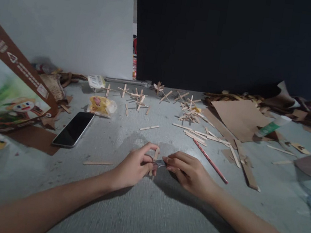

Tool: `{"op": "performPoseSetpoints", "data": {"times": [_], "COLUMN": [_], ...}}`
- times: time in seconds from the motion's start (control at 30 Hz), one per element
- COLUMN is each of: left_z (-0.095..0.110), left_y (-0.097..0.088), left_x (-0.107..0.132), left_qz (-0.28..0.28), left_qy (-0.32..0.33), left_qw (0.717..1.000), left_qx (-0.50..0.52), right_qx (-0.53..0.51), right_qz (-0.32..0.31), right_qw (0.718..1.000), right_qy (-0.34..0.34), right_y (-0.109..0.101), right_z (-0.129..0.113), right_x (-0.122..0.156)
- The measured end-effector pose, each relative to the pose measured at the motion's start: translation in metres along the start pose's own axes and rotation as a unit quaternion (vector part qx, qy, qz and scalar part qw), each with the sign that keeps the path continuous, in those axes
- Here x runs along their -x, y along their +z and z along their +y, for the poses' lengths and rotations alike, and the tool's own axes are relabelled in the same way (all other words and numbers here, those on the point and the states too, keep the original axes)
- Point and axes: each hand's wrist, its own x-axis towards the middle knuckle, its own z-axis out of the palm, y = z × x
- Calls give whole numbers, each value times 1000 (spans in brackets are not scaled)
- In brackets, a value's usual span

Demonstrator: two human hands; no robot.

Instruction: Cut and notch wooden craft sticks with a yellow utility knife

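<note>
Wooden stick (156, 154), small and flat, stands roughly upright at the middle of a grey table (106, 210), pinched between the thumb and fingers of the left hand (133, 165). The right hand (192, 172) is closed on a small metal tool (160, 163) whose far end meets the stick; its exact kind is hard to tell. Gripping the stick from one side probably steadies it and leaves its middle open to the metal. Just beyond, a loose stick (97, 163) lies left of the hands and a red pencil (210, 161) lies to the right, both seemingly within easy reach. A phone (74, 129) lies flat at the left, apart from the hands. Farther off, a heap of loose sticks (208, 136) spreads on the right, perhaps as a handy supply. Near the back, crossed sticks (166, 96) stand in a scattered row, likely set there to free the front, before a dark panel (240, 39).
</note>
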Motion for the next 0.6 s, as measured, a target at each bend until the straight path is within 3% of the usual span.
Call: {"op": "performPoseSetpoints", "data": {"times": [0.6], "left_z": [-3], "left_y": [-3], "left_x": [1], "left_qz": [-30], "left_qy": [19], "left_qw": [999], "left_qx": [-24], "right_qx": [-35], "right_qz": [-10], "right_qw": [999], "right_qy": [-4], "right_y": [0], "right_z": [1], "right_x": [-2]}}
